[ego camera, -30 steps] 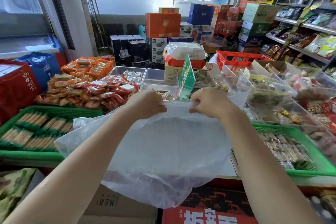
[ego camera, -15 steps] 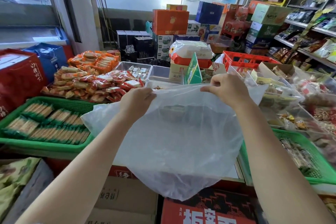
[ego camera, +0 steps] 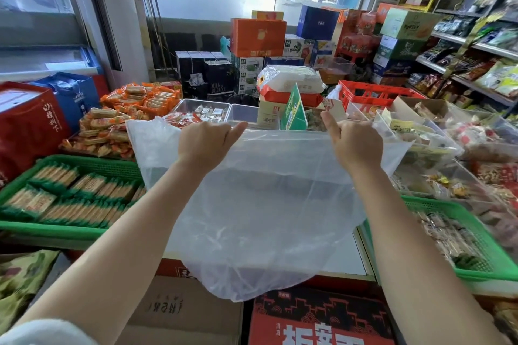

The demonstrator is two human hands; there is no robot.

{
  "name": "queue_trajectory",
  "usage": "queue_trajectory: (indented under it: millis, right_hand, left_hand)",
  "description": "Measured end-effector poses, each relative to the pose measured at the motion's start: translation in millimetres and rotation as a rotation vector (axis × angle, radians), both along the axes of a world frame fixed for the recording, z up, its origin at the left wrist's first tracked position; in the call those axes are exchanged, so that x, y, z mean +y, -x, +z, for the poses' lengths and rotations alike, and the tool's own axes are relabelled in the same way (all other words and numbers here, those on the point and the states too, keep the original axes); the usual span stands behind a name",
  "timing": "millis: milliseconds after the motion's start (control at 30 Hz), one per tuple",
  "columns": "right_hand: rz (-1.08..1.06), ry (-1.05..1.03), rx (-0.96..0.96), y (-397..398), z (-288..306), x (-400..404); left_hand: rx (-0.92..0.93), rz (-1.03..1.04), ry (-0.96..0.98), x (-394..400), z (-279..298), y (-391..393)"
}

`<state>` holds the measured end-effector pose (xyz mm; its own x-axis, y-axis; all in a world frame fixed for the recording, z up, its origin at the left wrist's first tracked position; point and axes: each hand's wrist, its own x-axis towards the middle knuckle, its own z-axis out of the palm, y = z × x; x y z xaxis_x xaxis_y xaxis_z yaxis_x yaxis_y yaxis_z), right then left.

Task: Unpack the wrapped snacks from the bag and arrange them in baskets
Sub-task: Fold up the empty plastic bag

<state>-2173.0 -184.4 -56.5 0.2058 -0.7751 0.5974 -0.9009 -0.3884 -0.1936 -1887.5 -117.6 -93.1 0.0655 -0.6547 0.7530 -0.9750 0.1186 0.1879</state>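
A large translucent white plastic bag (ego camera: 266, 213) hangs flat in front of me over the display counter, and it looks limp with nothing showing inside. My left hand (ego camera: 206, 143) grips its top edge left of centre. My right hand (ego camera: 354, 141) grips the same edge further right, so the edge is stretched between them. A green basket (ego camera: 19, 225) at the left holds rows of green-wrapped biscuit packs (ego camera: 70, 199). Another green basket (ego camera: 493, 269) at the right holds dark wrapped snacks (ego camera: 448, 235).
Orange and red wrapped snacks (ego camera: 112, 126) are piled behind the left basket. Clear bins (ego camera: 244, 113) and a green sign (ego camera: 294, 112) stand behind the bag. Stacked gift boxes (ego camera: 258, 36), a red crate (ego camera: 372, 94) and shelves (ego camera: 476, 45) fill the back and right. Cartons (ego camera: 319, 319) sit below the counter.
Both hands have lifted the bag's top edge higher and moved apart, so the bag now hangs spread wide. The camera view has tilted slightly.
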Motion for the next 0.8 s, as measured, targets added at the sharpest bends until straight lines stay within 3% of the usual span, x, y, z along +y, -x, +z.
queue_trajectory:
  millis: [267,433,567,633,700,800]
  right_hand:
    - [0.047,0.031,-0.045,11,0,-6]
    - [0.07,-0.089,-0.02,-1,3,0]
    - [0.24,-0.145,0.042,-29,3,16]
    - [0.31,-0.135,0.007,-43,5,26]
    - [0.348,-0.135,-0.009,-45,9,31]
    - [0.297,-0.255,0.14,-26,21,27]
  left_hand:
    - [0.029,-0.047,-0.118,2,-11,-4]
    - [0.007,0.093,-0.419,3,0,2]
    - [0.34,-0.314,-0.703,8,21,37]
    - [0.389,-0.465,-0.818,7,31,58]
    - [0.351,-0.523,-0.841,4,32,70]
    - [0.438,-0.481,-0.744,1,31,61]
